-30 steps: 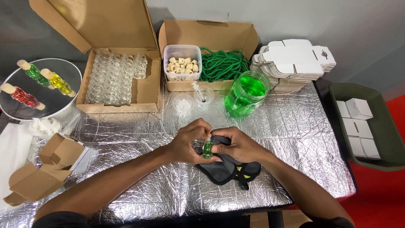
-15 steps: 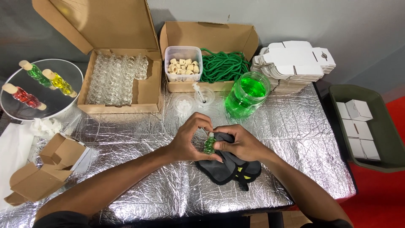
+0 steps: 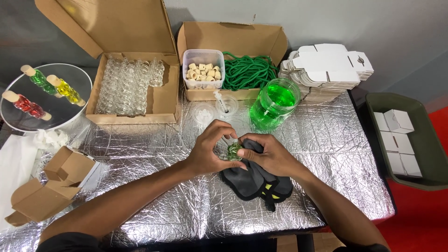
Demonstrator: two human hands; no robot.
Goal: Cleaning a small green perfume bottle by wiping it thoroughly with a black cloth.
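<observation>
Little has shifted since the earlier frames: both hands stay together at mid-worktop, and the small green bottle has tilted slightly between the fingers.

Item 1. Left hand [image 3: 207, 151]: curled, fingertips closed on the small green bottle [image 3: 233, 150], thumb beneath it.
Item 2. Right hand [image 3: 270, 156]: closed on a dark grey cloth [image 3: 254, 182], pressing a fold of it against the bottle's right side. The rest of the cloth, with yellow trim, lies on the worktop [image 3: 326, 154], which is foil-covered.
Item 3. Position: the bottle sits between the two hands, touching both, just above the cloth. How its long axis lies cannot be told, since the fingers hide most of it. Neither hand is clearly nearer.

Containers:
- Open cardboard box [image 3: 135, 91], far left: rows of empty clear glass bottles.
- Second cardboard box [image 3: 233, 39], behind: a clear tub of pale corks [image 3: 204, 70] and a coil of green cord [image 3: 247, 72].
- Glass jar [image 3: 273, 105], just beyond the hands: green liquid, no lid on.
- Two small clear cups [image 3: 217, 108] beside the jar; one holds a syringe.
- Round tray [image 3: 42, 95], left: three corked bottles lying down, green, yellow and red.
- Dark green bin [image 3: 420, 140], right of the worktop: small white boxes.
- Stack of flat white box blanks [image 3: 326, 67], behind the jar.
- Folded brown cartons [image 3: 46, 186], near left edge.
</observation>
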